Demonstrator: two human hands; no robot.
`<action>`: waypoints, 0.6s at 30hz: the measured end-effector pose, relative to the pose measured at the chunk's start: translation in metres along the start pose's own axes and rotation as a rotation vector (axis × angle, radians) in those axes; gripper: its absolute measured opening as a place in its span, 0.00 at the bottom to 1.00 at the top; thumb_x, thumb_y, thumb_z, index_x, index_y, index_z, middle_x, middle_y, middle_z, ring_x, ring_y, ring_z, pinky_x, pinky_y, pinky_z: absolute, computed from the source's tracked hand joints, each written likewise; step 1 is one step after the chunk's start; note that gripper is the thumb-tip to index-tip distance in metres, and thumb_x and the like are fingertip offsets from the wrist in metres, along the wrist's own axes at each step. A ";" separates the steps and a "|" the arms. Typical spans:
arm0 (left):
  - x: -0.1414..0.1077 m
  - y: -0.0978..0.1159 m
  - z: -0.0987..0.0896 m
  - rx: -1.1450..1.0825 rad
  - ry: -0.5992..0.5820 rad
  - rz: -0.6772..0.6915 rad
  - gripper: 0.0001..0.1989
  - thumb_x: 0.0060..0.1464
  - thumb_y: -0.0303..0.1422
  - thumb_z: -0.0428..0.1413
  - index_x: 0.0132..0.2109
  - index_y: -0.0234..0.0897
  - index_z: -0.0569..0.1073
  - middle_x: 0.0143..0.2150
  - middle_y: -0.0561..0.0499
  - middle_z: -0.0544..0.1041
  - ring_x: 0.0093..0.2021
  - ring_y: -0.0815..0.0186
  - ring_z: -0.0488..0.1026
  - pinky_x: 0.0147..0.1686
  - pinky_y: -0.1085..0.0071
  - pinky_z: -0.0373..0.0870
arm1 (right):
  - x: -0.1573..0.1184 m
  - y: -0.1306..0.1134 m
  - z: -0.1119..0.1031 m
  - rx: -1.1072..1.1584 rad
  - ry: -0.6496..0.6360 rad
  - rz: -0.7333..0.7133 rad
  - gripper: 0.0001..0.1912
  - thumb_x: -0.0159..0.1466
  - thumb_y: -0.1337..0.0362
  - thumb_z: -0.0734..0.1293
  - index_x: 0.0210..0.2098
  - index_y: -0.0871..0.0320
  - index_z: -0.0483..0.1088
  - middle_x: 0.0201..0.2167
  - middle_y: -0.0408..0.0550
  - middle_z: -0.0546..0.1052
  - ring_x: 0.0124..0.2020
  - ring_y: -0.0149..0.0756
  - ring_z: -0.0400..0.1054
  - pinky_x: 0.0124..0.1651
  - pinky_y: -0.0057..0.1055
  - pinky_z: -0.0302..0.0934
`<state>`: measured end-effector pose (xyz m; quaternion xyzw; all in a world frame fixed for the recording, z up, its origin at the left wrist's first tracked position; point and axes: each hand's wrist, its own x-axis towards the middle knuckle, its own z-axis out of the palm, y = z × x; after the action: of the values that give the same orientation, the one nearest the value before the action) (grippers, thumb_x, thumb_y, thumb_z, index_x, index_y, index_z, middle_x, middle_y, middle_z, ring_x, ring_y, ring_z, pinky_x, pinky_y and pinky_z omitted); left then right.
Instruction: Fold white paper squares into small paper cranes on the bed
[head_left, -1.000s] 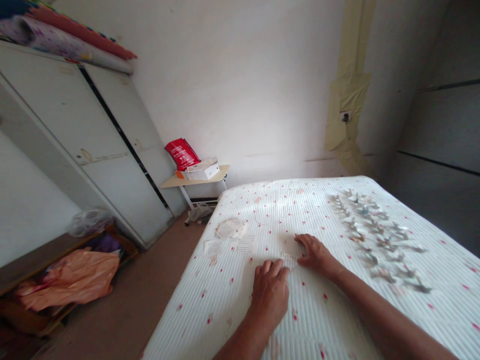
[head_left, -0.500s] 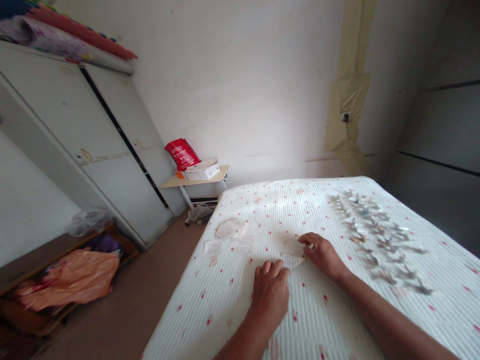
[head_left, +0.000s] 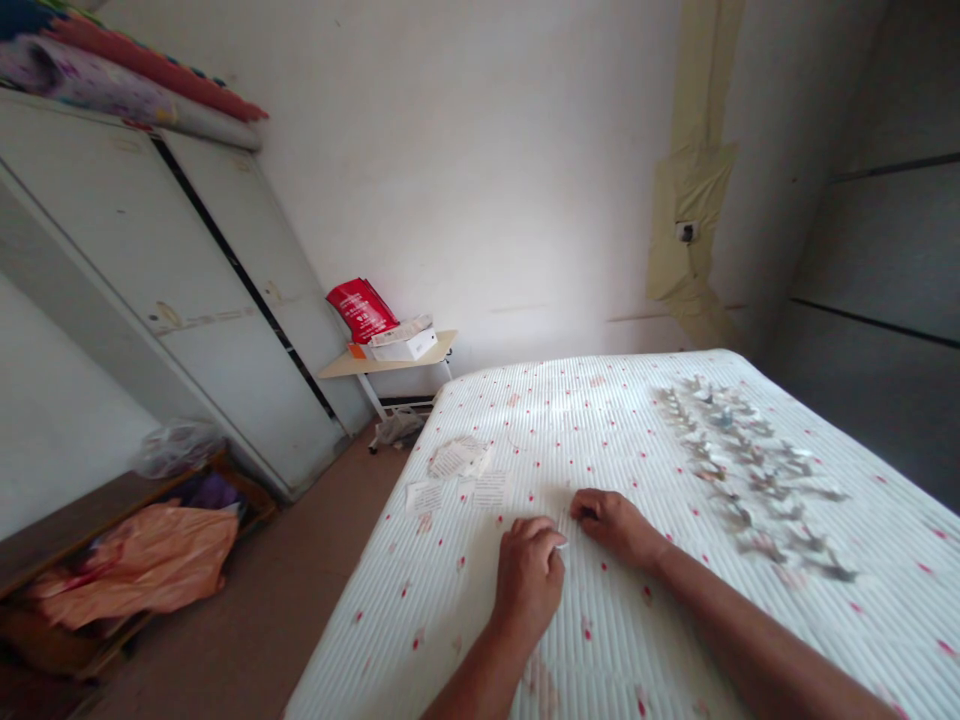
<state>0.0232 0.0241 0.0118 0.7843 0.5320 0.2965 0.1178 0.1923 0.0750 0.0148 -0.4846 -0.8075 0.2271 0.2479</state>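
My left hand [head_left: 529,580] and my right hand [head_left: 615,527] are close together in front of me, low on the bed, and they are not apart. The fingers of the left hand seem to pinch a small white paper slip [head_left: 562,545], while the right hand is curled just beside it – the slip is almost hidden, so I cannot tell if the right hand holds it too. At about 1 o'clock many folded paper pieces [head_left: 750,470] lie in loose rows, though their exact shape is too small to tell. This looks like the done part. At 11 o'clock there is a small pile of paper slips [head_left: 454,458] with two flat slips [head_left: 424,496] near it, and this seems to be what is left. All of this lies on a white ribbed mattress [head_left: 615,640] with red dots. Further away, at 11 o'clock, a small desk [head_left: 337,368] carries a red bag [head_left: 362,310] and a white box [head_left: 405,345]. At 10 o'clock stands a pale metal wardrobe [head_left: 225,300], and at 9 o'clock an orange plastic bag [head_left: 127,565] lies low beside the brown floor [head_left: 300,540].
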 end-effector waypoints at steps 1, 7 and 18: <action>0.001 -0.003 0.001 -0.035 0.016 -0.012 0.16 0.44 0.19 0.48 0.35 0.39 0.74 0.40 0.52 0.73 0.43 0.65 0.65 0.45 0.66 0.61 | 0.000 0.000 0.000 0.006 -0.003 -0.004 0.11 0.49 0.75 0.56 0.26 0.58 0.66 0.25 0.42 0.71 0.28 0.29 0.63 0.33 0.23 0.54; 0.002 -0.011 0.007 -0.077 0.037 -0.041 0.19 0.42 0.15 0.47 0.33 0.39 0.75 0.39 0.53 0.73 0.43 0.67 0.66 0.45 0.67 0.62 | 0.001 0.000 0.003 -0.035 0.010 0.028 0.10 0.48 0.75 0.56 0.25 0.58 0.64 0.25 0.42 0.69 0.27 0.29 0.61 0.30 0.23 0.51; -0.001 -0.008 0.002 0.005 0.004 0.023 0.18 0.41 0.15 0.47 0.33 0.39 0.74 0.39 0.52 0.73 0.43 0.66 0.65 0.45 0.66 0.62 | 0.001 -0.004 0.003 -0.038 -0.016 0.088 0.08 0.46 0.74 0.57 0.24 0.58 0.62 0.23 0.40 0.66 0.25 0.28 0.57 0.28 0.23 0.48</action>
<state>0.0181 0.0266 0.0059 0.7903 0.5237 0.2979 0.1114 0.1873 0.0742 0.0149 -0.5225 -0.7916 0.2262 0.2219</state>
